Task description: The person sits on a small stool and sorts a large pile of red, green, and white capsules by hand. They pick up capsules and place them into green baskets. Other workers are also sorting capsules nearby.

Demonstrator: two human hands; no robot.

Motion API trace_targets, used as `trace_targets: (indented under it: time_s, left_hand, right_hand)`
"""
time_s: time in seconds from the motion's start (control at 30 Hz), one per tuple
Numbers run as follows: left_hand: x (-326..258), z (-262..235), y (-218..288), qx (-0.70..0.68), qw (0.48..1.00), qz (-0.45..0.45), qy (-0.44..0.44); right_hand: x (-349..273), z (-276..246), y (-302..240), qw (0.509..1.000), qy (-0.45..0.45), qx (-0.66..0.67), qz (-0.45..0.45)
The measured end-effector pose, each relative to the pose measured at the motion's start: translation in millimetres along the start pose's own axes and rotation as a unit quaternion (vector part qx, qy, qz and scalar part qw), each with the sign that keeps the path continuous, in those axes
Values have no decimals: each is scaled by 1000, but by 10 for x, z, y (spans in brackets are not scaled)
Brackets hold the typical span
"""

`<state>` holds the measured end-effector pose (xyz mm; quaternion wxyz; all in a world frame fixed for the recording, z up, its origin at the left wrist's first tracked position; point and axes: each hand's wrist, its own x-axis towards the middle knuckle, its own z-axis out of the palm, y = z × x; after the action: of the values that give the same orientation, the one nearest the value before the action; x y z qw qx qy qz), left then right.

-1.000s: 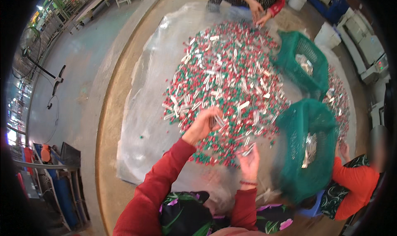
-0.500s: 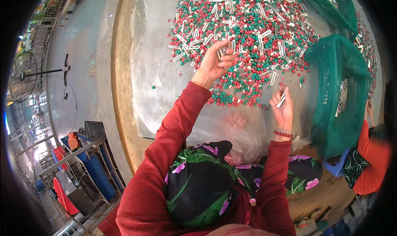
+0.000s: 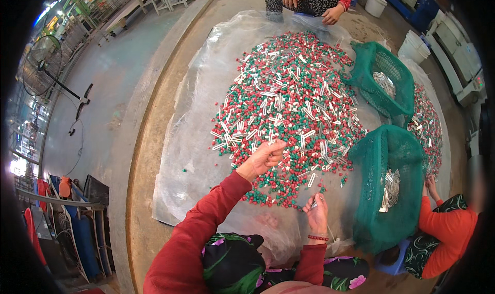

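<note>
A wide pile of small red and green cone-like pieces (image 3: 289, 113), mixed with slim silver metal loops (image 3: 268, 94), lies on a clear plastic sheet (image 3: 193, 155). Above the pile's near left part, my left hand (image 3: 264, 160) is closed, its fingers curled inward. The metal loops it held a moment earlier are mostly hidden by the fingers now. At the pile's near edge my right hand (image 3: 318, 215) pinches one metal loop (image 3: 313, 205) between thumb and fingers. A single metal loop (image 3: 311, 179) lies just beyond that hand.
Two green net-lined baskets (image 3: 364, 191) (image 3: 407, 90) with metal loops inside stand to the right. Beyond them is another mixed pile (image 3: 427, 124). A person in an orange sleeve (image 3: 448, 237) sits at right; another person's hands (image 3: 332, 14) show at the far end. A fan (image 3: 42, 64) stands left.
The view has tilted up and shifted, bringing the far person and whole pile into sight. My left hand's fingers have turned more closed; my right hand still pinches the metal loop.
</note>
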<state>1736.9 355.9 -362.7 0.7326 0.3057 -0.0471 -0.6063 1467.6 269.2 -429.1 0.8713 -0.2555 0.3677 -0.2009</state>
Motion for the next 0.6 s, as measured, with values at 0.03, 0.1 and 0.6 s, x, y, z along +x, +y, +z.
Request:
trace_targets:
  time_s: [0.03, 0.1, 0.6]
  left_hand:
    - [4, -3, -19, -8, 1000, -13, -17]
    - [16, -18, -53, 1, 1000, -16, -18]
    - [133, 49, -203, 18, 999, -34, 4]
  right_hand:
    - [-9, -19, 7, 1000, -3, 6, 0]
    - [-4, -32, 19, 1000, -8, 20, 0]
    - [50, 87, 64, 1000, -19, 10, 7]
